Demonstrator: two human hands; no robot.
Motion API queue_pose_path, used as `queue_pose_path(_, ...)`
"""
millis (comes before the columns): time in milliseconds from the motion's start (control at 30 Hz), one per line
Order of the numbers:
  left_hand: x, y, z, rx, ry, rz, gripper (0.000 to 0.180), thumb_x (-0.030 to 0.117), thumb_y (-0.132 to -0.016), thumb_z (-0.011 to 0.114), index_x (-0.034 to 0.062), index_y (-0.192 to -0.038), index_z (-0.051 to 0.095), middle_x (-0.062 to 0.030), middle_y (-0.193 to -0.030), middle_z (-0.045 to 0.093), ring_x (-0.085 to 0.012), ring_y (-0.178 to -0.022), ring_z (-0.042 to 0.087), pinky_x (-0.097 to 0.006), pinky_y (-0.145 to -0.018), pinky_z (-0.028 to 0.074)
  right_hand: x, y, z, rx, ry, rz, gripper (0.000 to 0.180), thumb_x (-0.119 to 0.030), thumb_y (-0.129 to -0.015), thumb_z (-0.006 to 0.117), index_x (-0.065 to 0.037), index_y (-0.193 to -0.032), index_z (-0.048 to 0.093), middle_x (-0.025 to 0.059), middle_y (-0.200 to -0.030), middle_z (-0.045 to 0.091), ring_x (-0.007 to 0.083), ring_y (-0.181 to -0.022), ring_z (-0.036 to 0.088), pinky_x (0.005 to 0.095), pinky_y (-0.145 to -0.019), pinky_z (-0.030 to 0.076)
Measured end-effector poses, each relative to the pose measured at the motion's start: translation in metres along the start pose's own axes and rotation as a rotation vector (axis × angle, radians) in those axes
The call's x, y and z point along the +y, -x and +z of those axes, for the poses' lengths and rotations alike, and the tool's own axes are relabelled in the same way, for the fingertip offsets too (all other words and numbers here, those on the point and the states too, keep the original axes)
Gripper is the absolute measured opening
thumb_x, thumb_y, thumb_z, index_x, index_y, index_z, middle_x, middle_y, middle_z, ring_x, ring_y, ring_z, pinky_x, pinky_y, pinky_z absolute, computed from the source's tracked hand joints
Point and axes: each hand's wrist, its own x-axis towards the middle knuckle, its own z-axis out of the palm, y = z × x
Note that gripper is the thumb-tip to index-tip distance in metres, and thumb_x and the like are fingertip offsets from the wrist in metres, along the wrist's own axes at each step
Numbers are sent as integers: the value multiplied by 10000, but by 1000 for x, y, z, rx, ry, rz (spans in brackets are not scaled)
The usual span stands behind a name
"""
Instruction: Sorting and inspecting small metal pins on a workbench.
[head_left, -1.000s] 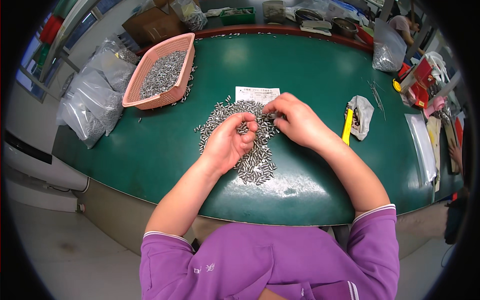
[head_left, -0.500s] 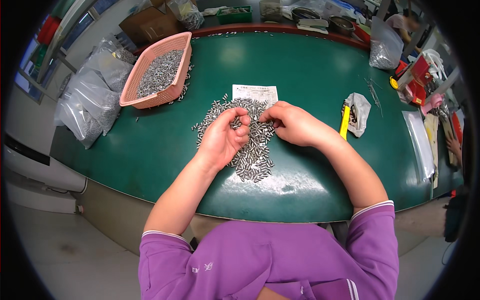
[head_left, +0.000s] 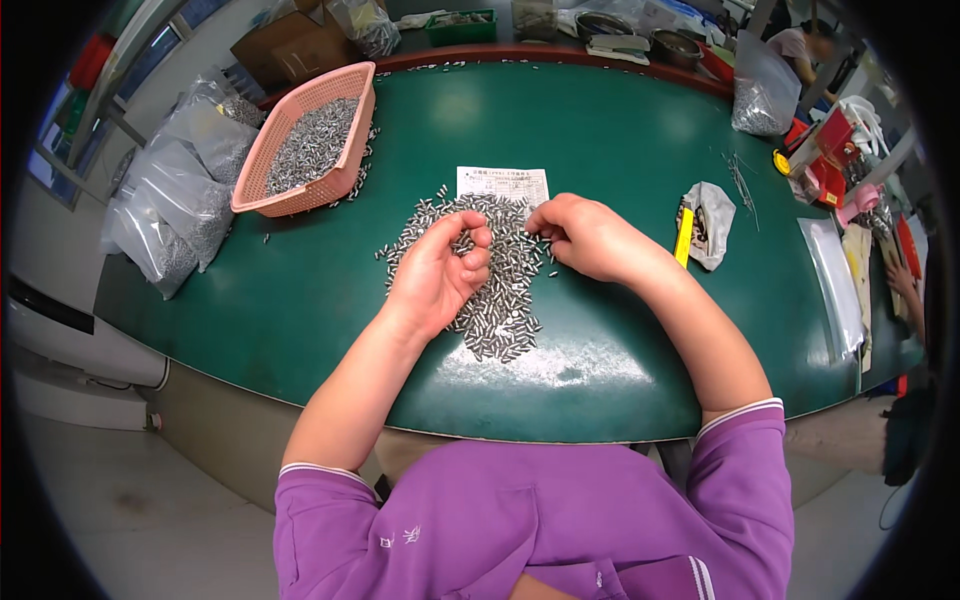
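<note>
A spread heap of small silvery metal pins (head_left: 505, 335) lies on the green tabletop, partly over a printed paper slip (head_left: 530, 182). Above the heap's left side is my left hand (head_left: 435, 270), palm turned inward and fingers curled closed; anything inside them is too small to make out. My right hand (head_left: 590, 238) reaches the heap's right edge, its thumb and fingers pinched together and pointing down at the pins. Whether a pin sits in that pinch is hidden. The two sets of fingertips are a short gap apart.
A pink plastic basket (head_left: 364, 125) of similar pins stands at the far left, beside filled clear bags (head_left: 165, 215). To the right lie a yellow-handled cutter (head_left: 684, 238) and a crumpled bag (head_left: 712, 225). A person's hand (head_left: 903, 280) shows at the right edge.
My right fingertips have drawn slightly away from my left hand, toward the heap's right edge. My left hand keeps nearly the same curled pose. The whole view has shifted a little.
</note>
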Motion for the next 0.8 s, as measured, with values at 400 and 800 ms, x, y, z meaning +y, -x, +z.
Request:
queue_pose_path(400,-2,-1,1,18,-5,-14,186,209,-949,438,35,-988,492,-50,-841,511,-97,-637,444,-215,-539,374,32,-8,11,246,204,-240,351,30,-759,481,-28,-1080,613,120,-1099,591,301,-1015,545,372,-890,448)
queue_pose_path(800,-1,-3,0,8,-13,-3,180,199,-941,449,29,-989,484,-58,-843,513,-102,-641,448,-209,-532,382,-2,4,-18,38,128,-48,198,-57,-738,607,-59,-930,655,119,-867,633,285,-835,606,368,-762,485)
